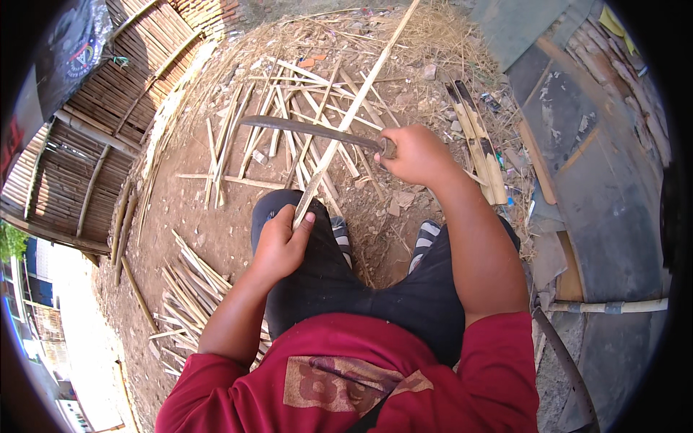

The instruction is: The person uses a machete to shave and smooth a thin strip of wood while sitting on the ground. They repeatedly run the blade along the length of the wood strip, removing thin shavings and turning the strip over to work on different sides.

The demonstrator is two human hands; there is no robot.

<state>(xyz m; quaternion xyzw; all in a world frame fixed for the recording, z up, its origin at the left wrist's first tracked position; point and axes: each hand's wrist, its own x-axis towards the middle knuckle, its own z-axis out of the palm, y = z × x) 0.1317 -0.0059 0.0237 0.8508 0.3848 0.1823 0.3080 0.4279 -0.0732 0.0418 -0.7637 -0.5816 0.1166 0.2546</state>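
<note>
My left hand [282, 244] is closed round the near end of a long pale bamboo strip [351, 110], just over my left knee. The strip slants up and away to the right, past the top edge of the picture. In my right hand [416, 154] is the handle of a machete [310, 128], gripped in closed fingers. Its dark, curved blade points left and crosses the strip a little beyond my knees. Whether the edge touches the strip or only lies over it, I cannot tell.
Split bamboo strips [281, 94] lie scattered on the dirt ahead, with a second pile [191, 289] at my left. Wider bamboo pieces [476, 141] rest at the right, near dark boards [570, 130]. A woven bamboo wall [144, 65] stands far left. Another curved blade [567, 361] is at lower right.
</note>
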